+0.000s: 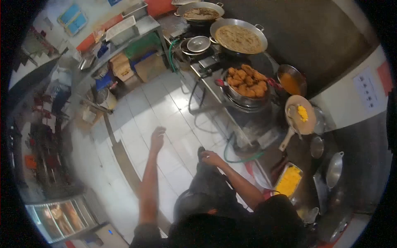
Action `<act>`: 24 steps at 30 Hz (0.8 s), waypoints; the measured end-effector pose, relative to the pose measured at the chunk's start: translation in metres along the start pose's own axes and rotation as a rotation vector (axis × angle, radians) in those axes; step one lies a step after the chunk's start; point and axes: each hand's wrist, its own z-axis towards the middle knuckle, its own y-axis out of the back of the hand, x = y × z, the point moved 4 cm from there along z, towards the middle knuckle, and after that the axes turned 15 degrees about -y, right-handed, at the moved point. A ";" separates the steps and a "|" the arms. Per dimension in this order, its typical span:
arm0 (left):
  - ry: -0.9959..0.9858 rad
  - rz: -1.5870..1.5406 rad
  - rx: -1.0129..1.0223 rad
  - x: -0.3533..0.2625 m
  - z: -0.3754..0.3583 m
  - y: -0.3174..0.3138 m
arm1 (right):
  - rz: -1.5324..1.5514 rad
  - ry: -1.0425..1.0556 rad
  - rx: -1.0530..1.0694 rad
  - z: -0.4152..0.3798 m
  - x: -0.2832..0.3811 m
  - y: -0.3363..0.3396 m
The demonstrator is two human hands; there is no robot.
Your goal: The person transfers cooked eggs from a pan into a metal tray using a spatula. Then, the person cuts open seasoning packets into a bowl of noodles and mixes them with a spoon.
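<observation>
My left hand [157, 139] hangs in the air over the white tiled floor, slightly blurred, with its fingers apart and nothing in it. My right hand [211, 158] is in front of my dark trousers, its fingers curled in, and no object shows in it. Beside the right arm runs the stove counter. Nearest to it are a green hose [244, 158] and a tray of yellow food [288, 182]. Farther up, a pan [308, 124] holds some yellow food and a utensil. Neither hand touches any of these.
Fried pieces [247, 81] fill a pot on the stove, beside a pot of orange liquid [290, 82]. Two wide woks, including a large wok [241, 37], stand at the back. A metal side table [144, 25] with containers is at upper left, and a bucket [106, 100] stands below.
</observation>
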 end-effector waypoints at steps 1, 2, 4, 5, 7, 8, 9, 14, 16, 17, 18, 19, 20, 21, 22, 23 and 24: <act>-0.010 0.011 0.018 0.020 0.020 0.016 | 0.223 0.037 0.206 0.048 0.019 -0.034; -0.077 0.068 -0.010 0.043 0.036 0.023 | 0.449 -0.152 0.283 0.064 0.068 -0.040; -0.033 0.171 -0.058 0.094 0.043 0.037 | 0.834 -0.323 0.413 0.129 0.137 -0.056; 0.084 0.238 -0.054 0.116 0.021 0.064 | 1.017 -0.302 0.480 0.186 0.149 -0.087; 0.346 0.478 0.105 0.233 -0.097 0.116 | 1.080 -0.363 0.331 0.247 0.230 -0.079; 0.933 -0.146 -0.272 0.230 -0.147 0.138 | 1.213 -0.369 0.328 0.286 0.266 -0.067; 0.878 0.099 -0.196 0.227 -0.205 0.154 | 1.326 -0.388 0.341 0.324 0.294 -0.064; 1.286 0.168 -0.247 0.184 -0.295 0.202 | 1.474 -0.028 0.213 0.583 0.363 0.007; 1.379 0.006 -0.342 0.207 -0.261 0.213 | 1.609 -0.175 0.174 0.635 0.401 0.063; 1.393 -0.044 -0.368 0.225 -0.240 0.222 | 1.713 -0.308 0.127 0.636 0.429 0.096; 1.403 -0.080 -0.383 0.239 -0.216 0.231 | 1.779 -0.232 0.093 0.646 0.444 0.116; 1.399 -0.116 -0.396 0.256 -0.190 0.240 | 1.844 -0.145 0.064 0.658 0.459 0.134; 1.392 -0.146 -0.403 0.274 -0.163 0.251 | 1.918 -0.090 0.095 0.670 0.467 0.146; 1.373 -0.170 -0.404 0.287 -0.138 0.263 | 1.991 -0.035 0.129 0.684 0.474 0.159; 1.347 -0.185 -0.401 0.299 -0.112 0.276 | 1.999 -0.017 0.074 0.751 0.425 0.170; 1.323 -0.206 -0.393 0.313 -0.086 0.289 | 2.005 0.001 0.019 0.814 0.380 0.180; 1.298 -0.223 -0.386 0.327 -0.067 0.301 | 1.838 -0.134 -0.248 0.800 0.379 0.180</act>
